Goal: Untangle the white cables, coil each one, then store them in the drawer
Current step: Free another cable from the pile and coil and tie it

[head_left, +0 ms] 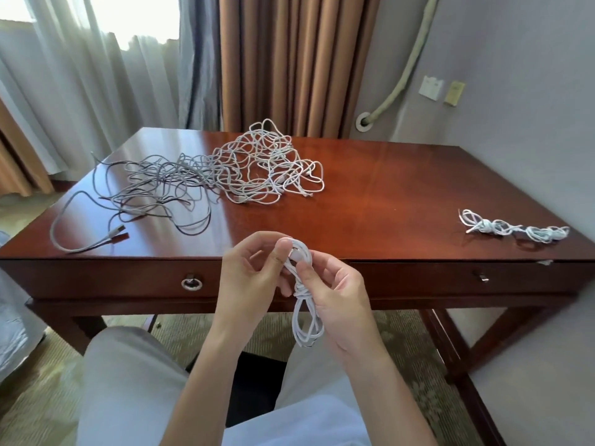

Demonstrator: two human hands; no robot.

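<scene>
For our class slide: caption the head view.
Both hands tie a coiled cable before the desk.

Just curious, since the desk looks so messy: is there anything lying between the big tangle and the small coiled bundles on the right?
No. In the head view, only bare desk separates the tangle from the coiled bundles.

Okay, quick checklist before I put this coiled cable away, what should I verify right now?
1. Coil wrapped at its middle: ok, turns bind it and loops hang below.
2. Grip: ok, left hand and right hand both pinch the coil near its top.
3. Plug end tucked in: cannot tell, fingers cover it.
4. Drawer open to take it: not ok, its front sits flush, ring pull untouched.
5. Finished coils on the desk's right side: ok, lying apart from the pile.
6. Tangle cleared: not ok, many cables still knotted on the desk.
</scene>
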